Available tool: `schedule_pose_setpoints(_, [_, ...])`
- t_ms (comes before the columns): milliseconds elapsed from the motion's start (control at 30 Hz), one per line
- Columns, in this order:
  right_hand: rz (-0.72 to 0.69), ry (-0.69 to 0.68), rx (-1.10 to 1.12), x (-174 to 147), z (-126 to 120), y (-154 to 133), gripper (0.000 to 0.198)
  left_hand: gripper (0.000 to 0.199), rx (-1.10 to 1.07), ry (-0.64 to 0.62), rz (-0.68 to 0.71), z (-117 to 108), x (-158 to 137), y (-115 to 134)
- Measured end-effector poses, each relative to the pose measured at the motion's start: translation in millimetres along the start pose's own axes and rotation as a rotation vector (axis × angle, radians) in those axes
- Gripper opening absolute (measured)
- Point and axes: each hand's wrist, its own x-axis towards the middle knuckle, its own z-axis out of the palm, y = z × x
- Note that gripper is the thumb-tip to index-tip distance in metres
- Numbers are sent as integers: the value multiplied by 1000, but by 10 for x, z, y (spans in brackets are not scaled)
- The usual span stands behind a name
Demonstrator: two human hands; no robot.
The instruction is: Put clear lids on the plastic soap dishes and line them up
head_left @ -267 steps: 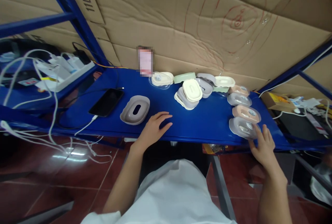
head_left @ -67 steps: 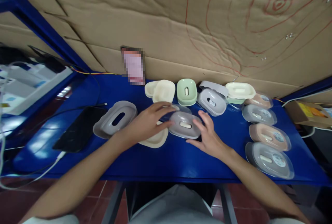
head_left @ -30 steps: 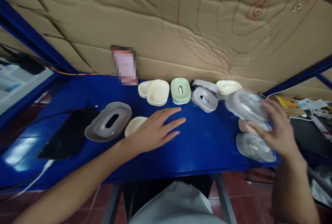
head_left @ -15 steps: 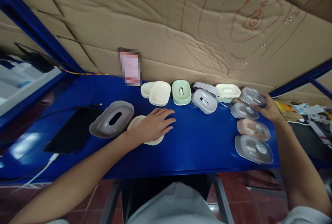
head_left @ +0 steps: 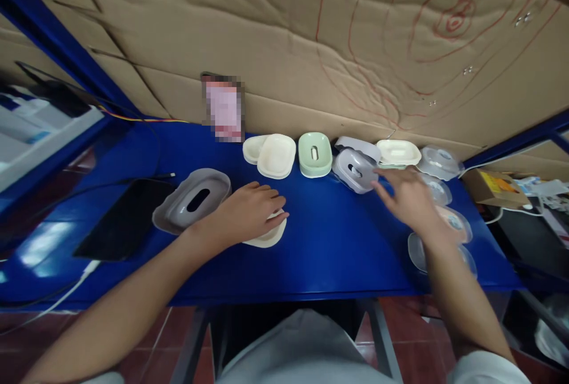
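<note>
My left hand (head_left: 253, 212) lies over a cream soap dish (head_left: 269, 240) and covers much of it. Its fingers are loosely bent, the thumb apart, and no grip shows. To its left is a larger grey-mauve dish (head_left: 198, 197) with a dark slot. My right hand (head_left: 406, 197) is open, slightly blurred, with thumb and fingers apart. Its fingertips reach the right edge of a lavender soap dish (head_left: 355, 170); I cannot tell whether they touch. Under and behind that wrist are clear-lidded boxes, among them a pinkish one (head_left: 457, 224), partly hidden.
Along the cardboard wall (head_left: 275, 46) stand a cream dish (head_left: 276, 156), a green dish (head_left: 315, 156), another cream dish (head_left: 398, 153) and a clear lid (head_left: 440, 162). A black tablet (head_left: 124, 221) with cables lies at left. A phone-like thing (head_left: 224, 108) leans on the cardboard.
My right hand has moved left from the clear-lidded boxes to the lavender dish. My left hand has shifted slightly left, its fingers more bent. The view has turned a little.
</note>
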Motion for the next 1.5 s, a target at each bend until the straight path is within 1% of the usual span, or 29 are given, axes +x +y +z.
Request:
schedule_pose_setpoints(67, [-30, -23, 17, 37, 97, -364, 49, 27, -43, -75, 4, -5, -32, 11])
schedule_pose_setpoints(133, [-39, -28, 9, 83, 179, -607, 50, 27, -104, -138, 11, -10, -69, 25])
schedule_pose_setpoints(167, [-46, -25, 11, 104, 207, -685, 48, 25, -139, -145, 22, -10, -88, 34])
schedule_pose_setpoints(233, [-67, -8, 53, 130, 227, -775, 43, 25, -208, -107, 65, 5, -118, 53])
schedule_pose_setpoints(267, [-75, 11, 94, 133, 220, -795, 40, 33, -242, -75, 100, 23, -127, 64])
schedule_pose_setpoints(333, [-78, 68, 189, 113, 185, -809, 38, 56, -295, -22, 168, 76, -129, 84])
schedule_pose_setpoints(400, [-47, 149, 244, 66, 143, -809, 36, 72, -313, -4, 196, 136, -116, 95])
schedule_pose_setpoints(467, [-18, 232, 249, 1, 114, -814, 33, 78, -295, 1, 153, 182, -100, 88])
schedule_pose_setpoints(567, [-51, 284, 254, -107, 99, -864, 34, 82, -234, -4, -16, 212, -96, 42])
schedule_pose_setpoints(633, [-111, 265, 294, -169, 104, -933, 41, 86, -229, -25, -102, 220, -101, 7])
schedule_pose_setpoints(733, [-209, 225, 382, -227, 130, -1065, 46, 99, -301, -10, -117, 255, -87, -6])
schedule_pose_setpoints(867, [-312, 132, 447, -233, 205, -1217, 37, 130, -410, 78, -129, 360, -22, 83])
schedule_pose_setpoints(933, [-365, 69, 443, -217, 239, -1277, 35, 135, -447, 101, -134, 417, 8, 143])
schedule_pose_setpoints(1033, [-483, 36, 416, -185, 252, -1363, 34, 127, -465, 120, -94, 480, 23, 186])
schedule_pose_setpoints(1133, [-560, 53, 381, -160, 227, -1434, 34, 110, -399, 117, -14, 490, 6, 143])
schedule_pose_setpoints(1267, [-589, 37, 371, -152, 210, -1469, 38, 91, -259, 73, 77, 386, -30, 25])
schedule_pose_setpoints(1400, [-611, 0, 393, -143, 225, -1462, 43, 74, -163, -9, 68, 269, -41, -32])
schedule_pose_setpoints(1500, [-616, -7, 409, -129, 224, -1457, 43, 68, -154, -27, 57, 248, -32, -53])
